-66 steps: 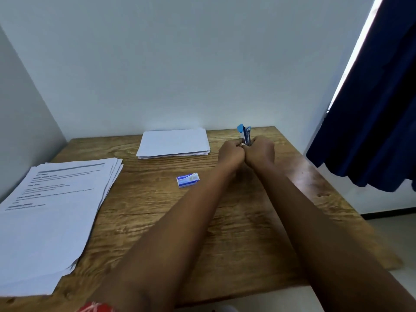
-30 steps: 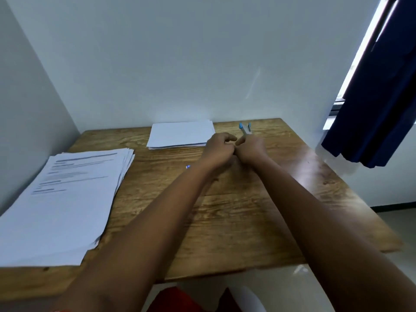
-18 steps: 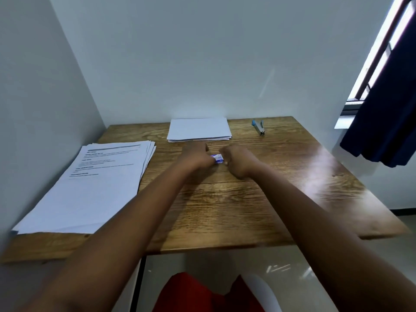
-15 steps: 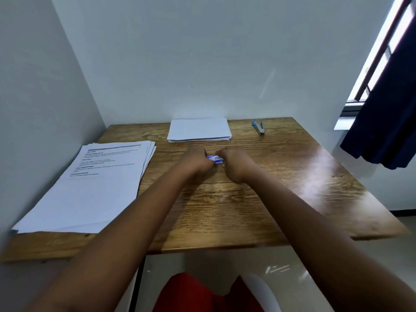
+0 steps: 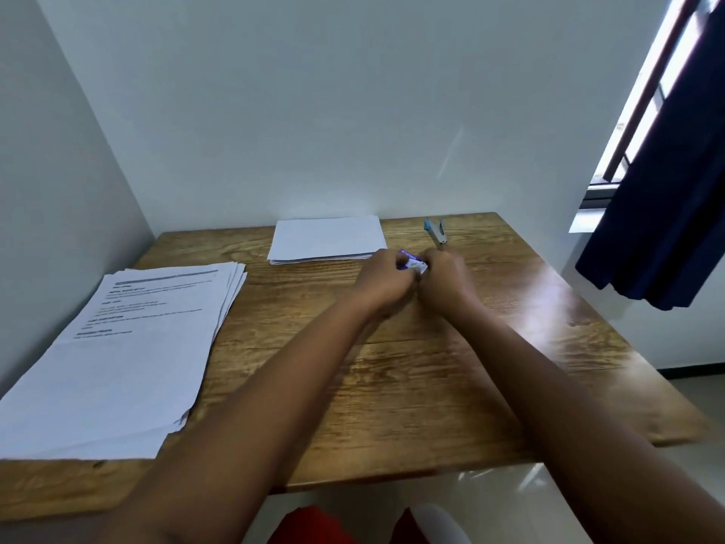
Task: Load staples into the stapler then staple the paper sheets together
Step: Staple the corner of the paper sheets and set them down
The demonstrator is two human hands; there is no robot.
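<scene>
A small blue-and-white staple box is held just above the wooden table, between my left hand and my right hand. Both hands close on it, knuckles touching; most of the box is hidden by the fingers. The blue stapler lies by itself near the table's far edge, just beyond my right hand. A stack of printed paper sheets lies at the left. A smaller stack of blank white sheets sits at the back centre.
A white wall runs behind the table and another along its left side. A dark blue curtain hangs at the right beside a window. Red clothing shows below the table's near edge.
Both hands set the stapler down at the back right, came left to the staple box and picked it up. Over the last half second the hands closed tighter on the box.
</scene>
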